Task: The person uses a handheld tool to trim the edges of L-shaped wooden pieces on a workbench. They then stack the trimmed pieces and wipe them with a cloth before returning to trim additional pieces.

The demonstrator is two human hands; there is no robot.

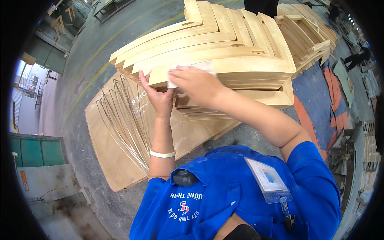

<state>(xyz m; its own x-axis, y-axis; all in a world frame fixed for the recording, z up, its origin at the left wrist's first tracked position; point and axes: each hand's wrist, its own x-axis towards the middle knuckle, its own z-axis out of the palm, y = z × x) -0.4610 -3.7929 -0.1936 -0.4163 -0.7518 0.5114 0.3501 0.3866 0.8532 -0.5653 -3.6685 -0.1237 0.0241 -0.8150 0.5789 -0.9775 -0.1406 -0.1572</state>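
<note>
My left hand point(158, 96) grips the left end of the top curved wooden frame piece point(256, 65), with fingers and thumb around its edges. On that piece's upper face, near the same end, my right hand point(196, 82) presses down a pale sheet point(207, 66) that looks like sandpaper. Its fingers are together and cover most of the sheet. Under and behind lie several more light-wood frame pieces point(176, 39) of the same bent shape, stacked in staggered rows. Some have small slots cut near the corner.
A flattened brown cardboard sheet point(108, 156) lies on the floor, with a bundle of thin bent rods point(124, 124) at its left. More wooden frames point(306, 38) are stacked at the far right. Blue and orange sheeting point(316, 104) lies below them. Green-and-grey cabinets point(40, 150) stand left.
</note>
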